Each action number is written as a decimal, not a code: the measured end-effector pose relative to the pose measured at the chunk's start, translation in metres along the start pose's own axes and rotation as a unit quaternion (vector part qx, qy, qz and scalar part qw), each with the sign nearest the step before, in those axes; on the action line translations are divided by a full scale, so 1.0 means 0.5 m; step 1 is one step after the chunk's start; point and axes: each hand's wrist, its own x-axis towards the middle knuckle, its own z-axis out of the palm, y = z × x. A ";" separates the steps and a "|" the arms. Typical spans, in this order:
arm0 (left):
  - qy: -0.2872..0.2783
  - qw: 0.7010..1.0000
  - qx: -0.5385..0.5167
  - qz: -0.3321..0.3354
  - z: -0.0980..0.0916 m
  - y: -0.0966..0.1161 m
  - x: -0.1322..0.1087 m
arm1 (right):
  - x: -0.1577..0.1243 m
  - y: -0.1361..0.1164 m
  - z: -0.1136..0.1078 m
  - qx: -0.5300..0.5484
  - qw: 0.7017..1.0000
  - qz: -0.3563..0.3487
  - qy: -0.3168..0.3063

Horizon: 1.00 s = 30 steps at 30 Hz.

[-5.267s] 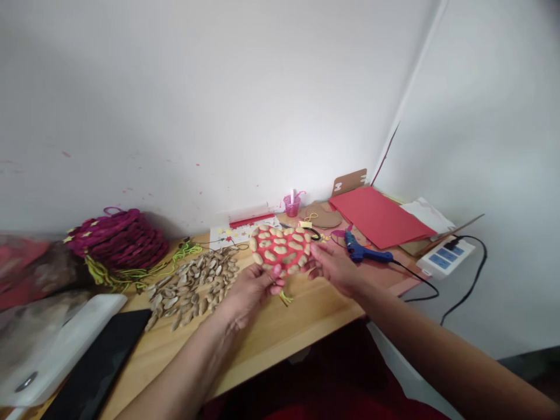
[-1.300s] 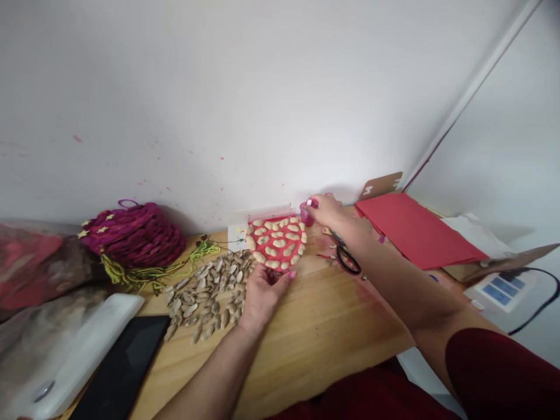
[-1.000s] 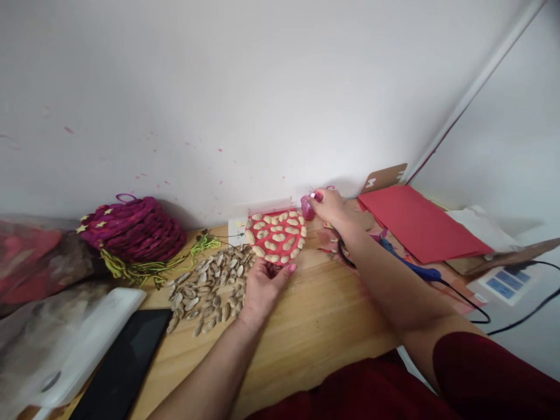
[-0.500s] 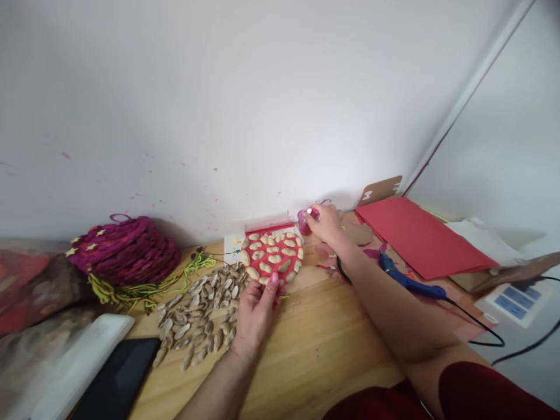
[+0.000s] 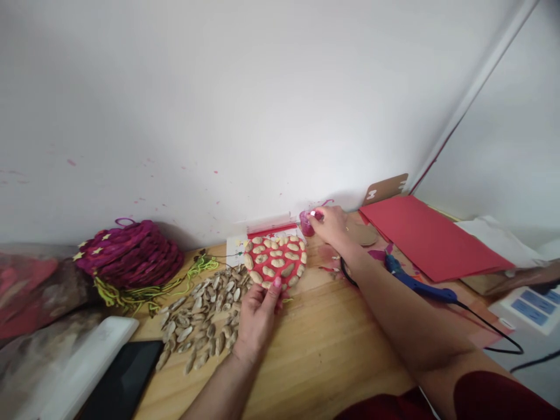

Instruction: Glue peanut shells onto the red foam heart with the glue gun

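My left hand (image 5: 258,315) grips the lower edge of a red, rounded piece (image 5: 280,273) with its thumb on top. Rows of peanut shells (image 5: 276,262) cover that piece, held tilted above the table. Against the wall, my right hand (image 5: 331,224) has its fingers pinched together at a small pink-purple jar (image 5: 307,224). What the fingertips hold at the jar is too small to make out. Loose peanut shells (image 5: 203,321) lie in a pile left of my left hand. A printed white card (image 5: 234,249) is partly hidden behind the red piece.
At left are a purple woven piece (image 5: 144,254) with yellow stars and yarn, a black phone (image 5: 125,379), a white box (image 5: 91,361) and plastic bags (image 5: 35,291). Right of my forearm lie a blue glue gun (image 5: 420,284), with its cord, and red sheets (image 5: 437,236).
The view has turned slightly left, so everything sits a little further right. The red piece is tilted slightly more. Both hands keep nearly the same grip and place.
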 end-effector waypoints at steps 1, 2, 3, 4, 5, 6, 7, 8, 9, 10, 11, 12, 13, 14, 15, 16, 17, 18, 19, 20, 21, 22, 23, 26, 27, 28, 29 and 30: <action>0.003 1.000 -0.003 -0.004 0.002 0.003 0.000 | 0.000 0.000 0.000 0.003 1.000 -0.001 0.005; 0.006 1.000 -0.008 -0.008 0.004 0.006 -0.001 | 0.000 0.001 0.001 0.006 1.000 -0.002 0.010; 0.007 1.000 -0.013 -0.010 0.005 0.007 -0.001 | 0.000 0.001 0.001 0.008 1.000 -0.003 0.014; 0.007 1.000 -0.016 -0.010 0.007 0.008 -0.001 | -0.001 0.001 0.002 0.011 1.000 -0.004 0.016; 0.007 1.000 -0.020 -0.008 0.007 0.008 0.000 | -0.001 0.000 0.002 0.013 1.000 -0.005 0.018; 0.005 1.000 -0.021 -0.007 0.008 0.007 0.000 | -0.002 0.000 0.002 0.015 1.000 -0.006 0.021; 0.005 1.000 -0.022 -0.006 0.008 0.006 0.000 | -0.003 -0.001 0.002 0.017 1.000 -0.008 0.024; 0.004 1.000 -0.021 -0.007 0.007 0.006 0.000 | -0.003 -0.001 0.002 0.018 0.999 -0.010 0.027; 0.005 1.000 -0.020 -0.010 0.007 0.006 -0.001 | -0.003 -0.001 0.002 0.019 0.999 -0.012 0.029; 0.007 1.000 -0.020 -0.014 0.008 0.007 -0.001 | -0.003 -0.001 0.002 0.020 0.999 -0.014 0.029; 0.008 1.000 -0.022 -0.018 0.008 0.008 -0.002 | -0.003 -0.001 0.002 0.020 0.999 -0.014 0.028; 0.006 0.999 -0.023 -0.021 0.009 0.010 -0.003 | -0.003 0.000 0.002 0.021 0.999 -0.014 0.027; 0.004 0.999 -0.025 -0.021 0.009 0.012 -0.004 | -0.003 0.001 0.002 0.021 0.999 -0.013 0.025; 0.001 0.999 -0.024 -0.020 0.010 0.014 -0.004 | -0.003 0.003 0.002 0.021 0.999 -0.011 0.022; -0.002 1.000 -0.024 -0.017 0.011 0.015 -0.005 | -0.003 0.005 0.003 0.021 1.000 -0.008 0.018; -0.003 1.000 -0.023 -0.015 0.012 0.016 -0.005 | -0.003 0.007 0.003 0.021 1.000 -0.006 0.012; -0.002 1.000 -0.022 -0.012 0.012 0.017 -0.004 | -0.003 0.008 0.004 0.020 1.000 -0.003 0.005; 0.001 1.000 -0.023 -0.011 0.013 0.017 -0.004 | -0.004 0.010 0.005 0.020 1.000 -0.002 -0.001; 0.004 1.000 -0.025 -0.010 0.013 0.017 -0.003 | -0.005 0.011 0.006 0.019 1.000 -0.002 -0.005; 0.007 1.000 -0.026 -0.009 0.014 0.017 -0.003 | -0.006 0.011 0.007 0.019 1.000 -0.003 -0.010; 0.008 1.000 -0.025 -0.008 0.014 0.018 -0.002 | -0.007 0.012 0.007 0.019 1.000 -0.004 -0.014; 0.009 1.000 -0.023 -0.006 0.014 0.018 -0.002 | -0.008 0.012 0.007 0.021 1.000 -0.006 -0.019; 0.008 1.000 -0.021 -0.005 0.015 0.020 -0.003 | -0.009 0.011 0.006 0.023 0.999 -0.007 -0.024; 0.011 1.000 -0.020 -0.006 0.015 0.024 -0.005 | -0.011 0.004 -0.005 0.036 0.999 -0.005 -0.035; 0.012 1.000 -0.021 -0.006 0.015 0.024 -0.005 | -0.011 -0.001 -0.012 0.043 0.998 -0.002 -0.034; 0.012 1.000 -0.021 -0.006 0.015 0.025 -0.006 | -0.012 -0.007 -0.022 0.052 0.998 0.000 -0.033; 0.012 1.000 -0.020 -0.005 0.014 0.024 -0.006 | -0.012 -0.015 -0.034 0.063 0.997 0.001 -0.032; 0.010 1.000 -0.017 -0.002 0.013 0.023 -0.006 | -0.014 -0.023 -0.048 0.077 0.996 0.000 -0.034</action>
